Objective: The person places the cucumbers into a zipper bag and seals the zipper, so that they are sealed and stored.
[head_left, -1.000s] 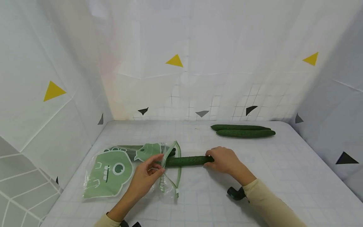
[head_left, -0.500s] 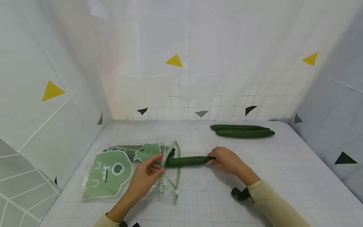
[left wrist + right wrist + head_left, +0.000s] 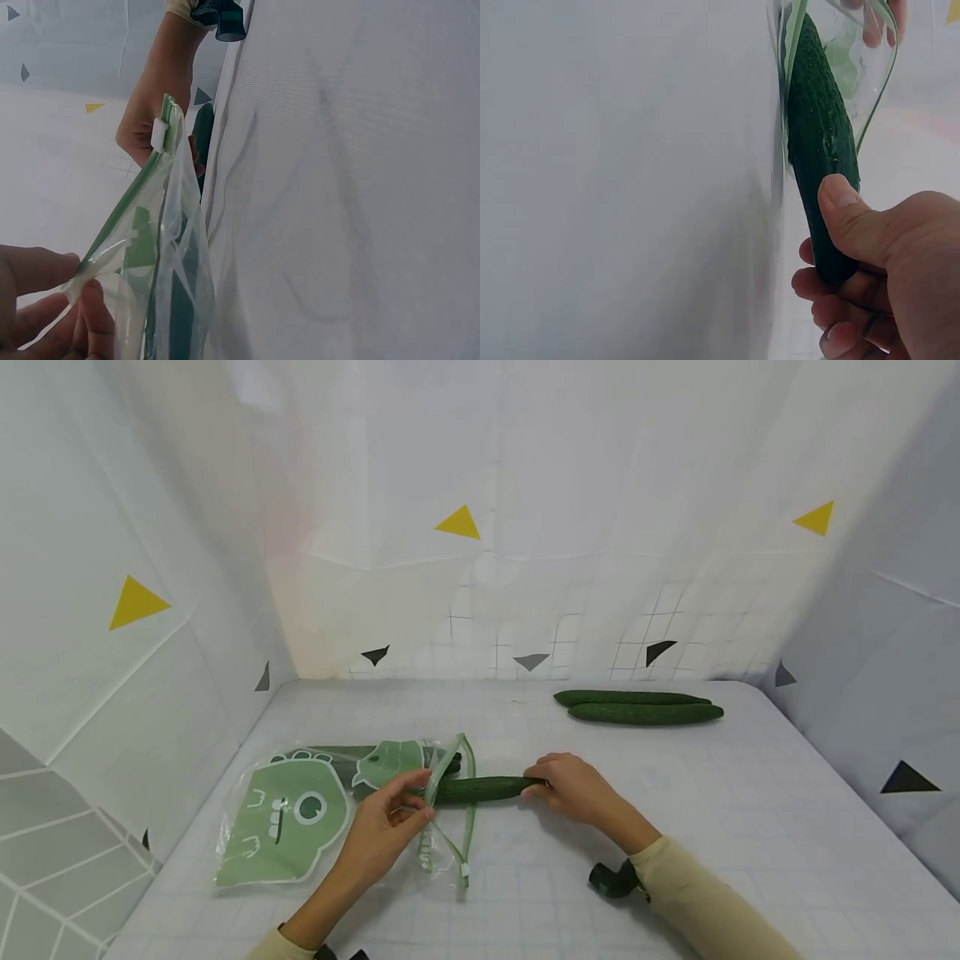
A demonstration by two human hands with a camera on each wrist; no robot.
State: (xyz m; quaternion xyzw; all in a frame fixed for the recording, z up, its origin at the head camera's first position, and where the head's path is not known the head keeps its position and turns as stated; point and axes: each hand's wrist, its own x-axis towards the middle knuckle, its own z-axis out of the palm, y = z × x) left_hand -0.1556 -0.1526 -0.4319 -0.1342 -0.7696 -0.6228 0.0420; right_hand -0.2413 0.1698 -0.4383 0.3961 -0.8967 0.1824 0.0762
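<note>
In the head view a clear zip bag printed with a green cartoon monster lies on the table at left, its green-edged mouth facing right. My left hand pinches the bag's mouth edge between thumb and fingers, holding it apart, as the left wrist view also shows. A cucumber points into the mouth, its left part inside the bag. My right hand grips its right end, thumb on top and fingers curled beneath in the right wrist view. Another dark green cucumber shows through the plastic, partly hidden by the print.
Two more cucumbers lie side by side at the back right of the table. A white slider sits on the bag's green zip edge. White sheets with yellow and dark triangles enclose the table.
My right hand first drew slightly right with the cucumber, then moved left, pushing it further into the bag. The left hand keeps its place at the bag's mouth.
</note>
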